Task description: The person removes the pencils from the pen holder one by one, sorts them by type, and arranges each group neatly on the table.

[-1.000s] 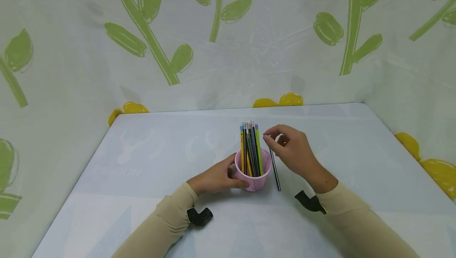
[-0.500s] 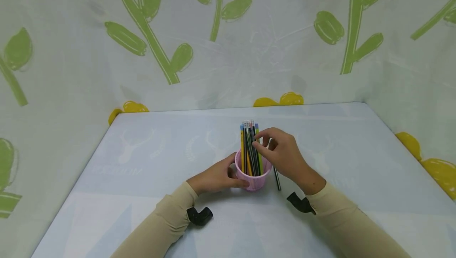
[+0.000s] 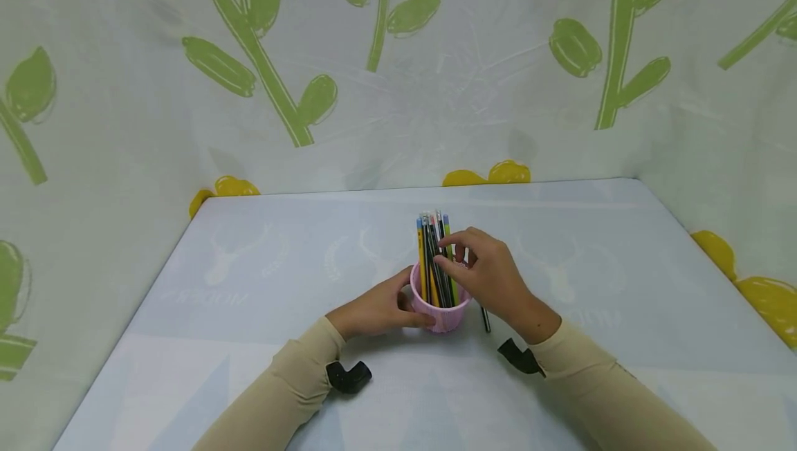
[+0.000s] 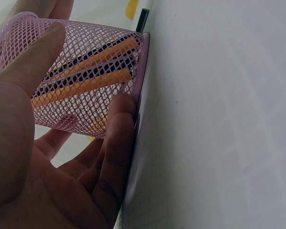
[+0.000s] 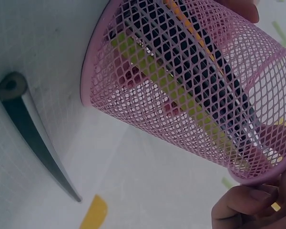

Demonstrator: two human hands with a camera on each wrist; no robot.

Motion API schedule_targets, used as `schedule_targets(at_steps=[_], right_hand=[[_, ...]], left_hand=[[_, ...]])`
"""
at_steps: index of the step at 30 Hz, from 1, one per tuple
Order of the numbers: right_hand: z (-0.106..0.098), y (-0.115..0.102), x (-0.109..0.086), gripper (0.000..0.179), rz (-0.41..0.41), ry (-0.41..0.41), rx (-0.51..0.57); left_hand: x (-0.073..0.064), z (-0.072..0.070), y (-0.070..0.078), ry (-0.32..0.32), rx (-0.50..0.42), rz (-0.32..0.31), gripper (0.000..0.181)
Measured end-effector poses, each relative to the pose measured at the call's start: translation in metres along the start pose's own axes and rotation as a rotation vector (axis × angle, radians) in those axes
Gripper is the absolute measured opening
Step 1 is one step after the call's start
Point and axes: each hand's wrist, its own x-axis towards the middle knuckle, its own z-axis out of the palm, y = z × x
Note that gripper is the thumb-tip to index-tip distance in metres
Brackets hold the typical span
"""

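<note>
Pink mesh formed the cup (image 3: 447, 321), upright between our hands. Our left hand (image 3: 376, 309) gripped its side. Above its rim, our right hand (image 3: 492, 274) was at the pencils (image 3: 429, 264) with bent fingers, though we could not tell whether it pinched any. A loose pencil (image 3: 486, 320) lay beneath the right hand, near the cup. We judged that the work wanted a firm but gentle left hold and light right fingertips, tipping nothing over.
</note>
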Motion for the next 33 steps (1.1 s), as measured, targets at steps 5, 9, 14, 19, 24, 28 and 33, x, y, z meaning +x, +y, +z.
schedule_targets(at_steps=[5, 9, 14, 19, 24, 28, 33], right_hand=[[0.0020, -0.0012, -0.0002, 0.017, 0.000, 0.000, -0.026], [0.0029, -0.0027, 0.0003, 0.016, 0.001, -0.008, -0.062], [0.0033, -0.0046, 0.0009, 0.019, 0.018, -0.032, -0.090], [0.0041, -0.0050, 0.0011, 0.020, 0.028, -0.040, -0.088], [0.0053, -0.0027, 0.0017, 0.017, 0.052, -0.049, -0.026], [0.0049, -0.0038, 0.0023, 0.018, 0.096, -0.076, 0.026], [0.0051, -0.0091, 0.0040, 0.019, 0.131, -0.097, 0.018]], left_hand=[[-0.0007, -0.0004, 0.0007, 0.001, 0.011, -0.010, 0.094], [-0.0008, -0.0010, 0.0001, 0.001, 0.021, -0.003, 0.092], [-0.0006, -0.0020, -0.0015, -0.003, 0.021, 0.010, 0.092], [-0.0007, -0.0023, -0.0012, -0.006, 0.013, 0.006, 0.092], [-0.0010, -0.0023, -0.0007, -0.008, 0.008, 0.004, 0.091], [-0.0003, -0.0018, -0.0005, -0.015, 0.002, 0.014, 0.090], [0.0011, -0.0009, -0.0017, -0.011, 0.001, 0.015, 0.088]])
